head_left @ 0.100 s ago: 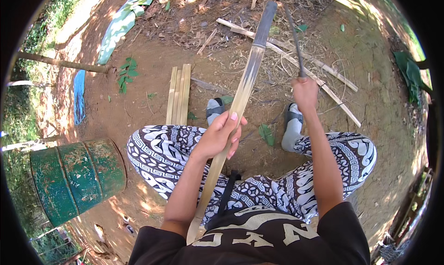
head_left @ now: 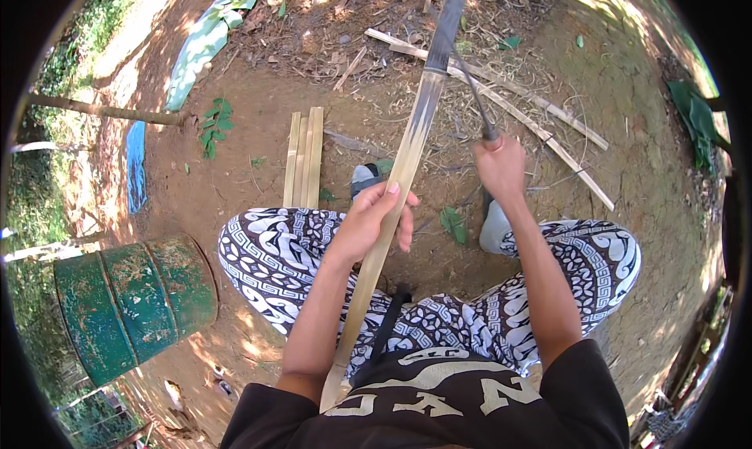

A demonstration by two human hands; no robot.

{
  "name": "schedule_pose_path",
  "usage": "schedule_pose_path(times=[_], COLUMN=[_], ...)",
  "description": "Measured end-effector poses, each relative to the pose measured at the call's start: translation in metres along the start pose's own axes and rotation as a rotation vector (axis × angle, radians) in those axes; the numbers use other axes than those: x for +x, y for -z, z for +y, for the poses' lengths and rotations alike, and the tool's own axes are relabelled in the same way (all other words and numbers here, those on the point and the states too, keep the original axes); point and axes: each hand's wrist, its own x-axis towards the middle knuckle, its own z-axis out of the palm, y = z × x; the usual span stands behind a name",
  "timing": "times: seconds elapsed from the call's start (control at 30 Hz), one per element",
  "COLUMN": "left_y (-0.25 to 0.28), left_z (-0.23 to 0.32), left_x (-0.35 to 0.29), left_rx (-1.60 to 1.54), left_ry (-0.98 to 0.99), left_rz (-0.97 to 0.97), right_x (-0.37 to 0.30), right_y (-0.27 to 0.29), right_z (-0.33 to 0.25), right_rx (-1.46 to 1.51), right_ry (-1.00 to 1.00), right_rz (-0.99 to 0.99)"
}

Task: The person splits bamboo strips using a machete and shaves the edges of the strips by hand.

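Note:
My left hand [head_left: 366,220] is closed around a long split bamboo strip [head_left: 419,132], thumb on top and fingers curled beneath. The strip runs slantwise from my shirt, over my lap, to a dark grey far end beyond a node. In my right hand [head_left: 501,167] is the handle of a knife with a long, narrow dark blade [head_left: 475,89]. Its blade points away and to the left, meeting the strip's right edge near the dark end in the picture. Whether metal and bamboo touch, I cannot tell; the blade's tip is partly hidden or blurred.
Several cut bamboo strips [head_left: 304,159] lie side by side beyond my left knee. Longer strips [head_left: 540,128] cross on the ground at the far right, among curly shavings [head_left: 462,147]. A rusty green drum [head_left: 137,308] lies at the left, near a blue plastic piece [head_left: 135,167].
My right hand has moved left and slightly nearer, swinging the knife blade toward the bamboo strip. The strip's far end has shifted a little to the left.

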Motion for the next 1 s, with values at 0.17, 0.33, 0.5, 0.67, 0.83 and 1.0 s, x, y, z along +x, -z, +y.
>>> schedule_pose_path(times=[0.17, 0.33, 0.5, 0.67, 0.83, 1.0], left_y=[-0.006, -0.012, -0.018, -0.018, -0.023, -0.017], left_z=[0.000, 0.002, 0.012, -0.005, -0.017, -0.025], left_x=[0.015, 0.021, 0.007, -0.001, -0.014, -0.002], left_rx=[-0.012, 0.090, 0.172, 0.302, 0.316, 0.283], left_ry=[-0.068, -0.077, 0.004, 0.036, 0.165, 0.153], left_rz=[0.068, 0.171, 0.159, 0.161, 0.134, 0.101], right_x=[-0.037, -0.033, -0.033, -0.036, -0.009, 0.039], right_y=[0.000, 0.004, 0.003, -0.005, -0.018, 0.016], right_z=[-0.010, -0.009, -0.006, 0.013, 0.041, 0.059], right_rx=[0.051, -0.239, -0.295, -0.352, -0.531, -0.444], right_ry=[0.221, 0.443, 0.489, 0.525, 0.191, -0.197], right_rz=[-0.105, -0.177, -0.222, -0.256, -0.132, 0.080])
